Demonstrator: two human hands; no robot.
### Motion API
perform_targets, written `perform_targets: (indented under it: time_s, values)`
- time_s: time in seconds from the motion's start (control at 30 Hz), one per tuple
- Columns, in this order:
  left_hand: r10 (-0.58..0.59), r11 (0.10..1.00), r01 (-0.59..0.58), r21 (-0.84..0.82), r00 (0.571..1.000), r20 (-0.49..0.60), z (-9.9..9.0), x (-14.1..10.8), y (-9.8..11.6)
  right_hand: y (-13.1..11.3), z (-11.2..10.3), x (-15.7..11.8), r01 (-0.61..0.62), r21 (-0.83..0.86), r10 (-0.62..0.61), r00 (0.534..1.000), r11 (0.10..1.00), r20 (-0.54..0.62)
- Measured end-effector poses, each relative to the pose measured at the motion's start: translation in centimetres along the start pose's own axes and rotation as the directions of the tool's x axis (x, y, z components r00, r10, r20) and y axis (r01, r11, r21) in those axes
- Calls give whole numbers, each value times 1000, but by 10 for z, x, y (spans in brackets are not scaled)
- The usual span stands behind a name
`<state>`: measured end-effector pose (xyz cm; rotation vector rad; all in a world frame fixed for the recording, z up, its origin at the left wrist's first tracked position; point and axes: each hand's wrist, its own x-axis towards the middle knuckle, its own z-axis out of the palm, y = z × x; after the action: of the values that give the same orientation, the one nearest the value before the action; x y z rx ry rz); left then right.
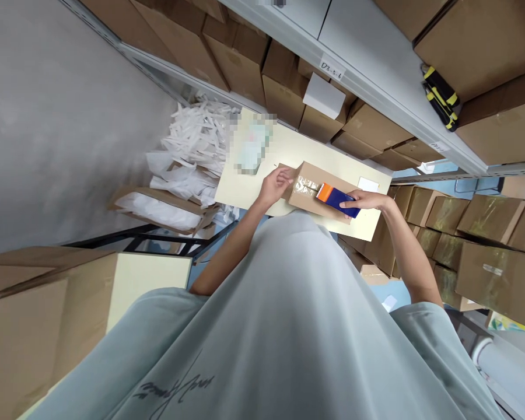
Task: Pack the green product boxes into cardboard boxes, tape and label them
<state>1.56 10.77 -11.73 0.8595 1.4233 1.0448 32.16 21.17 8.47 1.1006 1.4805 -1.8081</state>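
Observation:
A long brown cardboard box (317, 172) lies on the pale yellow table (284, 140), with shiny clear tape at its left part. My right hand (362, 200) is closed around the right end of a dark blue and orange item (339, 201), which is over the front side of the box. At the box's left end is my left hand (276, 184), fingers curled near a cardboard flap; whether it grips the flap is too small to tell.
White paper strips (199, 131) and an open carton (157, 210) are left of the table. A metal shelf (363, 90) with boxes runs behind it, holding yellow-black cutters (440, 96). Stacked cartons (490, 274) stand at right.

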Motion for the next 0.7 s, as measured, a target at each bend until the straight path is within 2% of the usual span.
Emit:
perform_targets:
  time_s: [0.1, 0.23, 0.4, 0.57, 0.7]
  values:
    - [125, 983, -117, 144, 991, -42, -3, -4, 8, -3, 0, -2, 19, -25, -19, 1000, 1000, 8]
    - [225, 930, -221, 294, 974, 20, -7, -10, 19, -7, 0, -3, 23, -19, -22, 999, 1000, 41]
    - [287, 848, -293, 442, 954, 84, -10, -7, 21, -9, 2, -2, 17, -30, -16, 999, 999, 42]
    - [334, 758, -421, 499, 907, 259, -11, 7, 27, -8, 3, -2, 23, -23, -22, 998, 999, 53]
    - [330, 695, -552, 460, 814, 479, -12, 31, 38, -7, 2, -1, 16, -40, -15, 999, 999, 39]
